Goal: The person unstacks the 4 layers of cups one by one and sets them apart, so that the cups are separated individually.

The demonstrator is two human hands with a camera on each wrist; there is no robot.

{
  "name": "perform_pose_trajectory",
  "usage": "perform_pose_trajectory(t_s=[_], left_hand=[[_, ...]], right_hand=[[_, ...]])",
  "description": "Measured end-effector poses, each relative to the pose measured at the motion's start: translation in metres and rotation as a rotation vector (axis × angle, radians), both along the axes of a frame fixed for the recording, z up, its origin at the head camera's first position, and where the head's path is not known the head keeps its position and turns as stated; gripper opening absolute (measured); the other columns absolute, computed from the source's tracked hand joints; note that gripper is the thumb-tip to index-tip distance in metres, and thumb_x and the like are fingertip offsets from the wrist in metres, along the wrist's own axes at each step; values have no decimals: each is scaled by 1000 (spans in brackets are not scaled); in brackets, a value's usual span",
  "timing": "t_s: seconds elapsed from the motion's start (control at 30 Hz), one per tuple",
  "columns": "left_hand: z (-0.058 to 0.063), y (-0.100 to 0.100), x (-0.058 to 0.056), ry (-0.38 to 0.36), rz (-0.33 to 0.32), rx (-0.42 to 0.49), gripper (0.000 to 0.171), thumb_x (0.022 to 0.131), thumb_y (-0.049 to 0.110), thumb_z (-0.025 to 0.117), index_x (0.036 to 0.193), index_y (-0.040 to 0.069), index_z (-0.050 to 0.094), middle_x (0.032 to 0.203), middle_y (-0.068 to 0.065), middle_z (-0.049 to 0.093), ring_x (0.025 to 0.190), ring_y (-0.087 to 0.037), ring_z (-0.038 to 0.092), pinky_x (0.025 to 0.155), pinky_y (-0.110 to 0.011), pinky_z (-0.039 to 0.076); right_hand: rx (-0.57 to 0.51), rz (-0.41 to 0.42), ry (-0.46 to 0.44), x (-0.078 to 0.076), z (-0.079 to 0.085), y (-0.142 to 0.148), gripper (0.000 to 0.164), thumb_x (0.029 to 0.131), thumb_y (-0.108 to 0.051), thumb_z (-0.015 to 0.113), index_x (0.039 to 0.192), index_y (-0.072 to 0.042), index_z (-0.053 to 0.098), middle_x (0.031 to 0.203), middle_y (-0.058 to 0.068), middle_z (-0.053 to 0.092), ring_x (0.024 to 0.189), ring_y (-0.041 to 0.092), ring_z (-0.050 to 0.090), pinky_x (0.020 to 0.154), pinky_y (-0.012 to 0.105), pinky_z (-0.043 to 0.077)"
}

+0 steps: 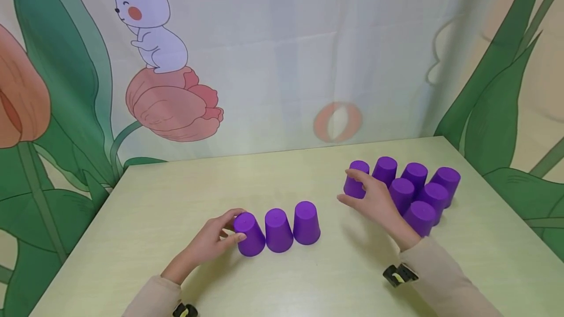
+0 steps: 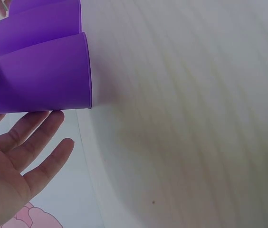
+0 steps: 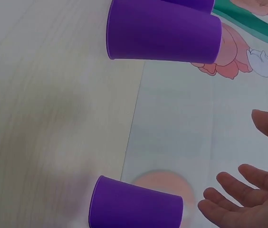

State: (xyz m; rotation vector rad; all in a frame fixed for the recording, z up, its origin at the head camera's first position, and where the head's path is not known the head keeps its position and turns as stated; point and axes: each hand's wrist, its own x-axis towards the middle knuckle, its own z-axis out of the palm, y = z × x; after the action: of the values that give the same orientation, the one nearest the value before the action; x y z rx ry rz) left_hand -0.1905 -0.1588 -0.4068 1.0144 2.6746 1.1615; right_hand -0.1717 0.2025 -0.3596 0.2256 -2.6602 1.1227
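Note:
Three purple cups stand upside down in a row on the table: a left one (image 1: 250, 235), a middle one (image 1: 278, 231) and a right one (image 1: 306, 224). My left hand (image 1: 216, 238) holds the left cup between thumb and fingers; in the left wrist view that cup (image 2: 43, 76) has the thumb on one side and fingertips on the other. My right hand (image 1: 374, 199), thumb and fingers spread apart, is over the table beside a purple cup (image 1: 355, 187) of the right-hand group. The right wrist view shows its fingers (image 3: 241, 190) apart from the nearby cup (image 3: 136, 204).
More upside-down purple cups (image 1: 402, 194) stand close together at the table's right side, partly behind my right hand and wrist. A printed curtain (image 1: 273, 62) with a rabbit and flowers hangs behind the pale table (image 1: 176, 194).

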Motion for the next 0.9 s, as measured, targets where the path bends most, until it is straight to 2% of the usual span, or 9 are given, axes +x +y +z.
perform_pose_trajectory(t_s=[0.2,0.5,0.73,0.9], left_hand=[[-1,0,0,4,-11,3,38,89,22,60,122,9,48,101,-6,65,86,-24,61,66,-31,48],[-1,-1,-1,18,-16,8,38,89,22,60,122,8,48,100,-6,65,85,-22,62,65,-30,48],[-2,-1,-1,16,-11,14,38,88,21,61,122,10,48,100,-5,66,85,-21,62,66,-30,49],[-1,0,-1,12,-23,20,38,89,21,60,123,8,48,101,-7,65,86,-24,62,66,-31,49]], right_hand=[[22,84,4,4,-7,-6,57,77,-17,73,125,3,49,124,22,52,113,39,48,91,50,39],[-55,266,-60,3,-18,-16,59,76,-21,74,125,2,50,122,18,54,111,37,48,88,49,42],[-38,356,-120,-2,-25,-26,62,75,-28,75,124,0,51,122,17,54,109,35,50,86,49,42],[-51,386,-131,-6,-29,-36,57,74,-25,75,121,1,54,115,14,58,101,32,54,82,45,45]])
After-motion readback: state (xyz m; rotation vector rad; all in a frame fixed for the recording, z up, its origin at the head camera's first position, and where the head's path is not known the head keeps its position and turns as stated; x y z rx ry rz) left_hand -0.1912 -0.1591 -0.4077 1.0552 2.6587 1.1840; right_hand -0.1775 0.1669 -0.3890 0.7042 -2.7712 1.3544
